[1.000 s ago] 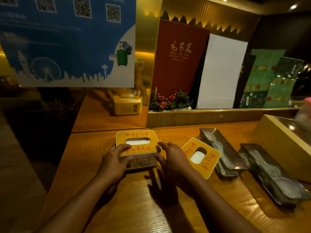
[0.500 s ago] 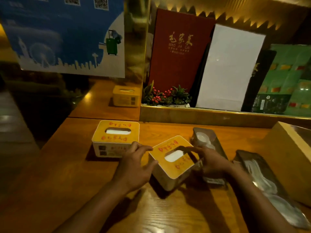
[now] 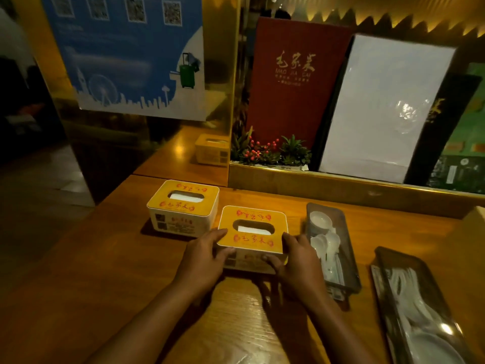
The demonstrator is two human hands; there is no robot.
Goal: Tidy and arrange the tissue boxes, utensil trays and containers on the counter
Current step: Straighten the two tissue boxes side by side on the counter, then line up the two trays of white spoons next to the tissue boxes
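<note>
Two white tissue boxes with yellow lids stand on the wooden counter (image 3: 105,271). The far tissue box (image 3: 183,206) sits at the left, free of my hands. The near tissue box (image 3: 253,232) stands square beside it, slightly closer to me. My left hand (image 3: 204,258) presses its left side and my right hand (image 3: 296,261) grips its right front corner. Right of it lies a dark utensil tray (image 3: 341,232) holding white spoons and a small bowl. A second utensil tray (image 3: 420,306) with white spoons lies at the far right.
A raised wooden ledge (image 3: 341,187) runs behind the counter, carrying a small berry plant (image 3: 267,151), a red menu (image 3: 294,80) and a white board (image 3: 380,109). A mirrored gold wall (image 3: 217,74) with a blue poster (image 3: 131,61) stands at the back left.
Both hands left the far box and took the second box. It was turned from a skewed angle to square and now sits next to the first box.
</note>
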